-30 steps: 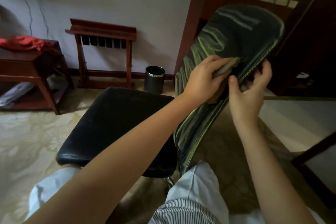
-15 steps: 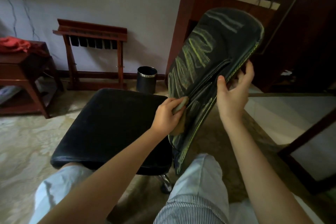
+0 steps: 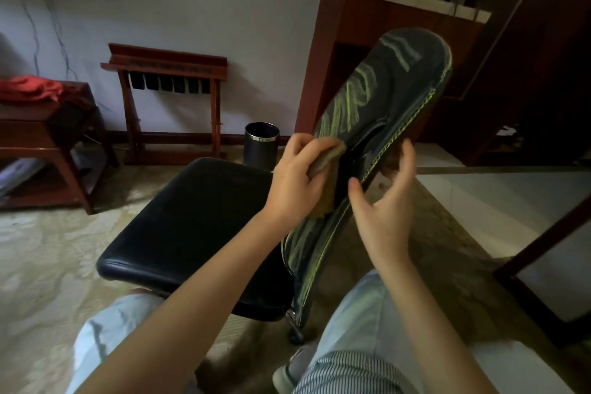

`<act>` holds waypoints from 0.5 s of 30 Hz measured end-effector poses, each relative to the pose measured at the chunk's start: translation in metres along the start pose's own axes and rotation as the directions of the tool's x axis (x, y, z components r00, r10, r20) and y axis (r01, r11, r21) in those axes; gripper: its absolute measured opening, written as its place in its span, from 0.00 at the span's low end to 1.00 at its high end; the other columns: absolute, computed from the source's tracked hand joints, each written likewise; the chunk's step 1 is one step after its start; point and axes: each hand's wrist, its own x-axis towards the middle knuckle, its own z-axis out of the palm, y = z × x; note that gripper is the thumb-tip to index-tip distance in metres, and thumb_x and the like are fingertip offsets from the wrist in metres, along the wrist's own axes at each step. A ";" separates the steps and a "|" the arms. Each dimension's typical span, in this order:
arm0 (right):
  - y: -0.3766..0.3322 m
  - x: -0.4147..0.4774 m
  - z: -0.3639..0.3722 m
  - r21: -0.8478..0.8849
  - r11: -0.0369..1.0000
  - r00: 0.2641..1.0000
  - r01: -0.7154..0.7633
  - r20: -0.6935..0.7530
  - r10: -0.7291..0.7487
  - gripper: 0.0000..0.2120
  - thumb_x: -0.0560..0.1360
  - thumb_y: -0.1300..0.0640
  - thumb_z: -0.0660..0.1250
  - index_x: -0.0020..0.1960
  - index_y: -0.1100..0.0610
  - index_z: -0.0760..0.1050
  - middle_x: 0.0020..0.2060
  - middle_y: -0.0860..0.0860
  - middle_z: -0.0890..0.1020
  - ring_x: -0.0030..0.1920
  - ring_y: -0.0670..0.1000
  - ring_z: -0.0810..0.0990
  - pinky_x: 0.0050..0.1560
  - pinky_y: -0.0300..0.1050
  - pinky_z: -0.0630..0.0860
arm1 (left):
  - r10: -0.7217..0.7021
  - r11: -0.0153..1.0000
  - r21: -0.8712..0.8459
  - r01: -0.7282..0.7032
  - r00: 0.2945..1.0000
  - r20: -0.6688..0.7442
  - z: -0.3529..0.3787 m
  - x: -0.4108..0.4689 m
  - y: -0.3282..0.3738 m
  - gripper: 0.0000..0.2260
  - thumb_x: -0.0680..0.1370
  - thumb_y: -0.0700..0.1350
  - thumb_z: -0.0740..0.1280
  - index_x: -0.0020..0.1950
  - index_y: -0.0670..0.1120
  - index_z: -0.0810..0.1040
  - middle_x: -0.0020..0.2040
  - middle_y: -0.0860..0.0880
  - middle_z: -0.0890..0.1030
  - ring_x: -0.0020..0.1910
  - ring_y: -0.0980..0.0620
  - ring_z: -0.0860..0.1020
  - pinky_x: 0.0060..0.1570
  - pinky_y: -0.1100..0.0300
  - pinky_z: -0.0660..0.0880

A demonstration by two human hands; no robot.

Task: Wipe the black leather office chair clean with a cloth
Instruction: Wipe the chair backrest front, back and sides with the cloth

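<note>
The black leather chair has a flat seat (image 3: 192, 217) and a tilted backrest (image 3: 393, 86) streaked with pale green-yellow marks. My left hand (image 3: 297, 176) grips a folded brownish cloth (image 3: 326, 160) and presses it against the front of the backrest about halfway down. Beside the backrest's stitched right edge, my right hand (image 3: 383, 201) is spread, thumb in front and fingers behind, holding nothing. It is blurred, so contact with the edge is unclear.
A black waste bin (image 3: 261, 145) stands by the wall behind the seat, next to a wooden rack (image 3: 169, 99). A low wooden table (image 3: 41, 134) with a red cloth (image 3: 28, 88) is at left. A cabinet (image 3: 367, 41) carries bottles behind the backrest. My knees are under the chair.
My left hand swept the cloth down the backrest, then came a little way back up. My right hand let go of the backrest's edge and dropped slightly.
</note>
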 end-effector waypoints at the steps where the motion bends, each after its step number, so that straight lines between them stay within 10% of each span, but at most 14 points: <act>1: 0.003 -0.006 0.003 0.011 1.000 0.999 -0.006 0.032 0.005 0.41 0.72 0.60 0.72 0.71 0.45 0.47 0.67 0.42 0.60 0.67 0.33 0.60 0.66 0.29 0.59 | 0.060 0.997 0.041 -0.060 0.998 -0.017 -0.001 0.001 0.000 0.14 0.75 0.39 0.65 0.60 0.46 0.76 0.56 0.47 0.71 0.53 0.62 0.68 0.53 0.72 0.70; 5: 0.007 -0.017 0.014 0.160 0.978 0.981 -0.136 0.157 0.111 0.43 0.71 0.59 0.72 0.69 0.34 0.47 0.66 0.42 0.68 0.64 0.35 0.68 0.65 0.49 0.71 | 0.212 0.973 0.086 -0.215 0.976 0.042 0.005 0.001 -0.014 0.14 0.75 0.41 0.64 0.61 0.47 0.75 0.58 0.40 0.73 0.59 0.54 0.69 0.57 0.63 0.72; 15: 0.017 -0.018 0.014 0.175 0.974 0.983 -0.146 0.139 0.123 0.41 0.72 0.60 0.71 0.70 0.33 0.49 0.65 0.42 0.70 0.62 0.34 0.71 0.60 0.54 0.76 | 0.263 0.955 0.111 -0.273 0.959 0.102 0.020 -0.018 -0.036 0.16 0.79 0.41 0.62 0.66 0.46 0.72 0.64 0.39 0.71 0.65 0.44 0.69 0.64 0.51 0.69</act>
